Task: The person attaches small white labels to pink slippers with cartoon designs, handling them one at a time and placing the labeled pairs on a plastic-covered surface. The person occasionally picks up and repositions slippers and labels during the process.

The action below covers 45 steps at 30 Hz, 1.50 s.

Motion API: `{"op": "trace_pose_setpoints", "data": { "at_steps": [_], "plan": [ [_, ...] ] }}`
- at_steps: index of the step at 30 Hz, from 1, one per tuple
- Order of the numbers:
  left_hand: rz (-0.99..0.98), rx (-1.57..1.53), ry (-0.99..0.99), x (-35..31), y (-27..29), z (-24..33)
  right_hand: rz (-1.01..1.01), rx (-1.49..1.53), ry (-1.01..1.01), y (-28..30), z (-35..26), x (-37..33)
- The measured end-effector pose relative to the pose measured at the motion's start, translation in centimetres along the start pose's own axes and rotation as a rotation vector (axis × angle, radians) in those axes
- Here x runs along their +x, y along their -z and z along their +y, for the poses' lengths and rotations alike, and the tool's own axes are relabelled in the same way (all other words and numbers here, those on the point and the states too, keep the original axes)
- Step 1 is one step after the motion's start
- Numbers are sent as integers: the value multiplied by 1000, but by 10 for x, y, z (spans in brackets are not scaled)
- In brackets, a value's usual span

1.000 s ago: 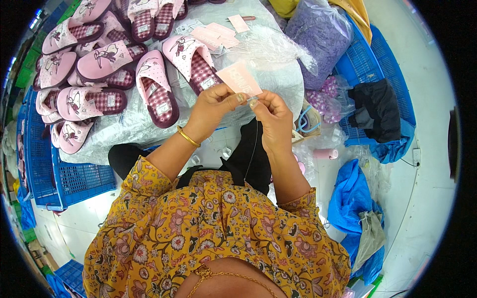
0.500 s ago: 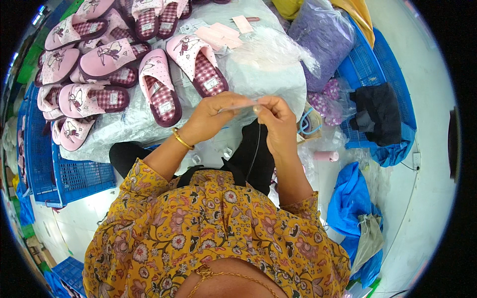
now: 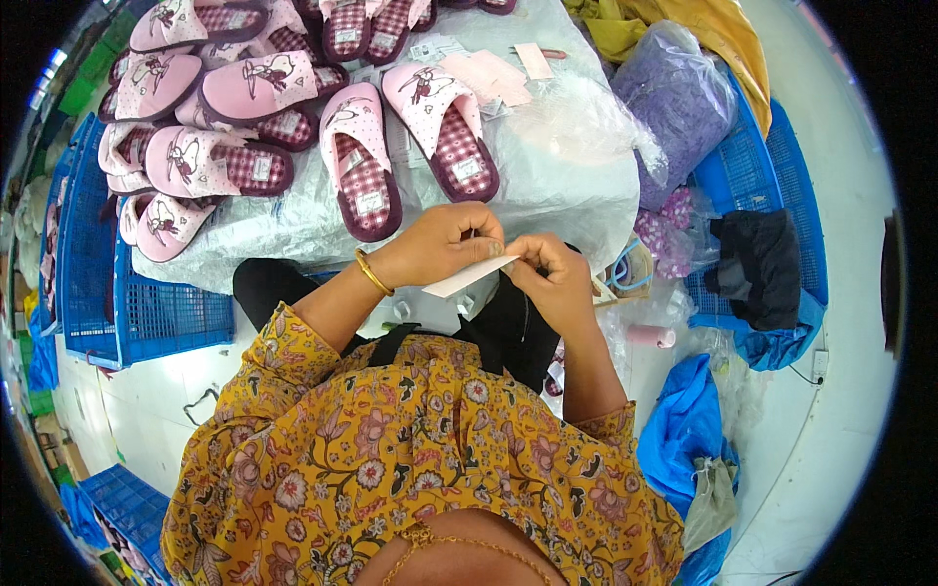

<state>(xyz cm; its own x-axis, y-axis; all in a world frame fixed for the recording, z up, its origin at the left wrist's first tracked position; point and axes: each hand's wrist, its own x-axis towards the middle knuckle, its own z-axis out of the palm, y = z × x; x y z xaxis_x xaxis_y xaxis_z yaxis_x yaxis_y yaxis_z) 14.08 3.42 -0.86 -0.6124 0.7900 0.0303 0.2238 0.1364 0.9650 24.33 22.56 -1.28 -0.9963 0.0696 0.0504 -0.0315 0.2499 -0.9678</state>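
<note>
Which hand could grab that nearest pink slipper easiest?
Probably the left hand: it sits just below the nearest pink slipper. The right hand is farther off, and both pinch the paper tag.

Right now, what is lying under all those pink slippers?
The pink slippers lie on a crinkled whitish plastic sheet. It drapes over blue crates, whose sides show at its left edge. Whatever sits beneath the sheet's middle is covered.
</note>
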Motion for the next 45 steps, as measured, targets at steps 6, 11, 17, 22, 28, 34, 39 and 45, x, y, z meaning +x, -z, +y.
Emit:
{"op": "trace_pose_setpoints", "data": {
  "at_steps": [6, 11, 17, 22, 28, 34, 39, 45],
  "plan": [
    [195, 306, -158, -8, 11, 7, 85, 80, 2, 3, 3, 12],
    [263, 320, -232, -11, 11, 5, -23, 174, -127, -19, -4, 22],
    [628, 562, -299, -29, 37, -5, -56, -35, -124, -29, -10, 27],
    [1018, 892, -101, -45, 93, -26, -37, 60, -71, -33, 5, 33],
    [1020, 891, -323, -15, 130, -63, -16, 140, -22, -44, 1, 47],
    [1112, 713, -411, 33, 107, -53, 70, 120, -30, -36, 4, 47],
    [986, 469, -370, 51, 102, -58, 67, 148, -32, -37, 6, 48],
    [813, 517, -236, -7, 147, -63, 95, 158, -51, -37, 14, 47]
  ]
}}
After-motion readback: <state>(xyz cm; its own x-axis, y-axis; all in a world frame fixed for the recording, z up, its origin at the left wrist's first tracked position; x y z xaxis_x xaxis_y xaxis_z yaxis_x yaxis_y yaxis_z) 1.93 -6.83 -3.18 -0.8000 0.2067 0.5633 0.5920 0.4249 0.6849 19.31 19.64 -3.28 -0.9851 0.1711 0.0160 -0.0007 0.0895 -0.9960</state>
